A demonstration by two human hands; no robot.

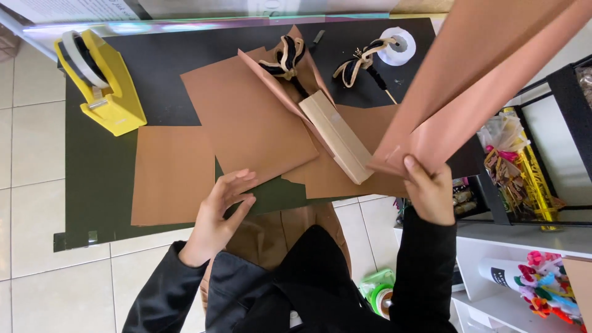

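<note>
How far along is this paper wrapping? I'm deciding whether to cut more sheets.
Done: one wrapped stem lies on the brown sheets. In hand: the right hand lifts a folded brown sheet; the left hand touches a flat one. Left: a second ribboned stem lies unwrapped.

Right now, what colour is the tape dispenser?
Yellow: the tape dispenser at the table's far-left corner, head view.

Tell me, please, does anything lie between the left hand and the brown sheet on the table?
Nothing visible does: the left hand already has its fingertips on the near edge of the brown sheet, with no object between them.
</note>
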